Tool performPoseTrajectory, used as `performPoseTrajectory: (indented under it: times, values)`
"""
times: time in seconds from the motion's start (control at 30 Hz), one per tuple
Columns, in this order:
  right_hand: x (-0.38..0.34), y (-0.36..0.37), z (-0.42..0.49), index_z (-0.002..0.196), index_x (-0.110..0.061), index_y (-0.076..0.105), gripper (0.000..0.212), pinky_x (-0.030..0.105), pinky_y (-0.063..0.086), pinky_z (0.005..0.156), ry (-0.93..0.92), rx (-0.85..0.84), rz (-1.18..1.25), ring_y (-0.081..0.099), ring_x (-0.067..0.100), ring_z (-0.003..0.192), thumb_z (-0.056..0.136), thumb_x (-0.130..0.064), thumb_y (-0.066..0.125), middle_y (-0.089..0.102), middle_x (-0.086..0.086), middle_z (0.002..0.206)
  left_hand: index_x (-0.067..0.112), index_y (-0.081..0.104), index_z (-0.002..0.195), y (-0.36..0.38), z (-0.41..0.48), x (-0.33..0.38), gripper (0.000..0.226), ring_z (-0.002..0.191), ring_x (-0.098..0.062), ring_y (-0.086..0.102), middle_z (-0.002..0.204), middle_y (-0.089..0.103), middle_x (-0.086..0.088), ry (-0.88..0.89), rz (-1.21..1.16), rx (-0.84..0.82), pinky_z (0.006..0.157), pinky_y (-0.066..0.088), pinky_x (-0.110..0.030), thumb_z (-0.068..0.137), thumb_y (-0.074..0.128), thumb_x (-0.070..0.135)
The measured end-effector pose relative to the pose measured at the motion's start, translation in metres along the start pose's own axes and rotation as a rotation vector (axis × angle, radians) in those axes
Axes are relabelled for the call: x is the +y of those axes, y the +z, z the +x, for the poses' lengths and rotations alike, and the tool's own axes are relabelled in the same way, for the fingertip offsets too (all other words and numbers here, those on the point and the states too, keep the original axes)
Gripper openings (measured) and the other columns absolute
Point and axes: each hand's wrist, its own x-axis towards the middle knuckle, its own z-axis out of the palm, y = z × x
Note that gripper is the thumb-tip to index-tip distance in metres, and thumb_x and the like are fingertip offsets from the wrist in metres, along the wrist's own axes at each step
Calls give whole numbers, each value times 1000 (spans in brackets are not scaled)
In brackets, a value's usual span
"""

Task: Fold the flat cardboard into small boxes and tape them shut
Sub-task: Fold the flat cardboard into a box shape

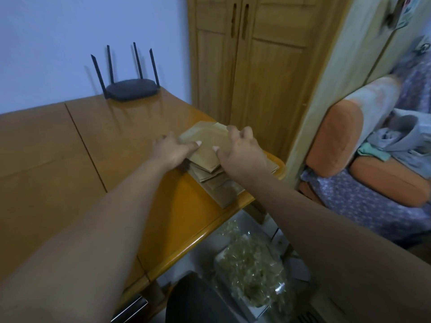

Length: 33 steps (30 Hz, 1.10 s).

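While both arms reach out over the table (93, 145), the left hand (173, 149) and the right hand (242, 151) are on the stack of flat cardboard (219, 183), which lies at the table's right edge, close to the rounded corner. The cardboard is plain brown and unfolded, the pieces fanned unevenly so their corners stick out at different angles. Each hand grasps the top sheet (207, 138): thumbs pressed flat on its face, left fingers curled around its left edge, right fingers curled over its far right side. The table is glossy orange-brown wood, set against a pale blue wall (70, 31). At the back stands one black router (131, 89) with four upright antennas. Behind the stack is a wooden wardrobe (256, 66) with two doors and two dark handles. At right, two orange cushions (335, 136) sit beside a heap of clothes (401, 134). Below the table edge lies one clear bag (254, 264) of greenish bits. Sheets in the stack: at least four visible, exact number unclear.
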Motion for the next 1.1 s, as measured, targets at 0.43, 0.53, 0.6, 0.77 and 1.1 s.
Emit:
performPoseTrajectory:
  times: [0.43,0.53,0.6,0.77,1.1]
  values:
    - [-32,5,6,157,-19,48,60,20,36,109,-95,169,524,47,12,123,101,-6,65,40,4,147,36,66,101,-15,-22,-45,83,121,-27,65,122,69,6,-68,-591,204,100,55,-54,39,88,87]
    - [-51,8,5,156,-24,49,61,9,32,107,-149,163,563,48,10,129,101,-6,67,41,0,148,39,65,107,-30,-46,-52,67,112,-20,66,105,67,16,-44,-604,275,109,50,-48,56,89,74]
    - [-66,10,2,156,-27,48,62,1,27,101,-179,167,563,45,6,127,101,-8,68,41,-1,150,42,62,105,-42,-59,-63,79,116,-22,65,113,68,14,-52,-602,321,114,45,-52,45,83,88]
    - [-113,22,-12,161,-23,43,70,-10,25,93,-318,140,656,45,7,127,99,-5,70,41,7,152,39,58,120,-79,-81,-108,108,129,-28,58,132,64,9,-89,-579,446,113,44,-57,33,76,99]
    - [-220,61,-47,169,-46,3,108,53,43,123,-469,-82,986,36,17,156,98,-4,73,29,-4,173,26,53,144,-145,-177,-178,104,120,-18,65,133,65,5,-148,-570,668,100,58,-48,60,86,79]
